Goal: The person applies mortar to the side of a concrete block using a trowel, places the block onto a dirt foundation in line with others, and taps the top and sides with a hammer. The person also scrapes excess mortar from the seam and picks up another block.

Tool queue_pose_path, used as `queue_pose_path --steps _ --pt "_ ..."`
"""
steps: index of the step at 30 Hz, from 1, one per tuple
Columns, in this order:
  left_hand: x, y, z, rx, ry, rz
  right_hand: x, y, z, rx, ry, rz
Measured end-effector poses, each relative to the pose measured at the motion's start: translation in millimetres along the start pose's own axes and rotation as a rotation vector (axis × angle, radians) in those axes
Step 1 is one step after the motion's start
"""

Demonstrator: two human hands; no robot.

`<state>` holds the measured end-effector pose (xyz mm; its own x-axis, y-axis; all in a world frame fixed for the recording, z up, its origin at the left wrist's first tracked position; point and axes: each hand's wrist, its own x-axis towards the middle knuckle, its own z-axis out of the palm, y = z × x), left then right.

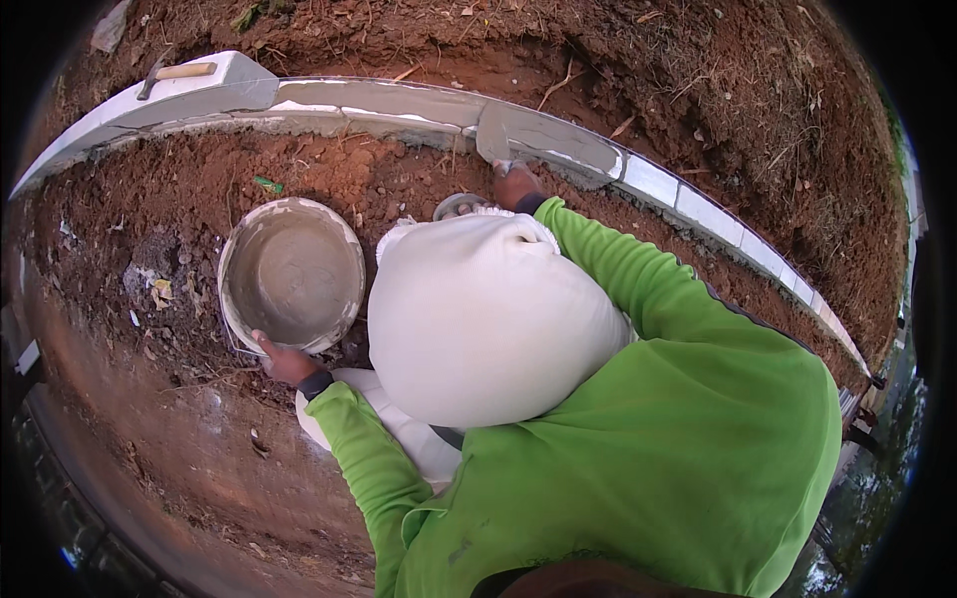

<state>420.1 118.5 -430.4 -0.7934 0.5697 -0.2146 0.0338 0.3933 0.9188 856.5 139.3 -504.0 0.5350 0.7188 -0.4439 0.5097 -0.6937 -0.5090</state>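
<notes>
My left hand (286, 361) grips the near rim of a round bucket (228, 289), its thumb over the edge. Grey wet mortar (299, 284) lies inside the bucket. Ahead, my right hand (517, 183) is closed around the handle of a trowel, mostly hidden in the fist. The grey trowel blade (491, 135) rests against the top of a low block wall (399, 100), where wet mortar (558, 142) is spread along the wall. Both my arms wear green sleeves with dark cuffs.
A wooden-handled hammer (184, 71) lies on a raised white block (234, 90) at the wall's left. Reddish soil (150, 199) runs along both sides of the wall. My white-clad knee (478, 319) stands between the hands, a grey rounded thing (460, 204) partly hidden beyond it.
</notes>
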Motion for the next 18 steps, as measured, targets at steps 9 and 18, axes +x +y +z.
queue_pose_path --steps 9,18 --pt "10 -12 -10 -0.020 0.028 0.087 57 -122 105 0.070 -0.239 -0.247" --pt "-6 -14 -25 -0.052 0.079 0.108 60 -241 238 -0.302 -0.184 -0.597"
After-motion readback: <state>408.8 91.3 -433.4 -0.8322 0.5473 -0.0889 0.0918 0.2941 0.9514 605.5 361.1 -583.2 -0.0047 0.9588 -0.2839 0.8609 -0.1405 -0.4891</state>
